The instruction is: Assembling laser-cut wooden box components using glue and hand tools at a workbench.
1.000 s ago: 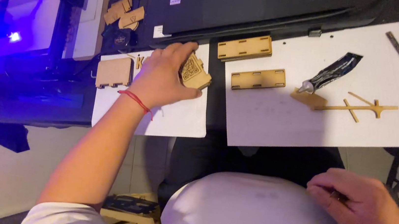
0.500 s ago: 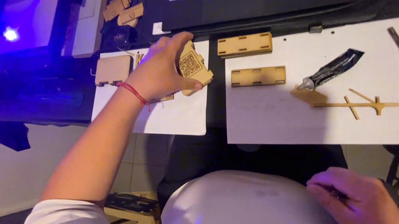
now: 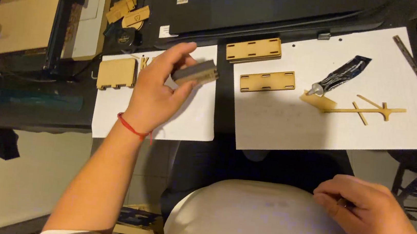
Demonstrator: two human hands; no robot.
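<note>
From above, the left hand (image 3: 156,93) pinched a small wooden piece (image 3: 196,72) over the left paper sheet (image 3: 115,117) on the desk; thin and light, probably brittle, best held by its edges. The right hand (image 3: 368,216) rested curled near the lap, its grip unclear.

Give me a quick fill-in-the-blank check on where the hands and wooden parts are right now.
1. The left hand holds a small wooden ____ above the left paper sheet.
2. The glue tube lies on the ____ paper sheet.
3. The right hand rests near the person's ____, off the desk.
4. Two slotted panels lie ____ of the glue tube.

Missing words: piece; right; lap; left
</note>
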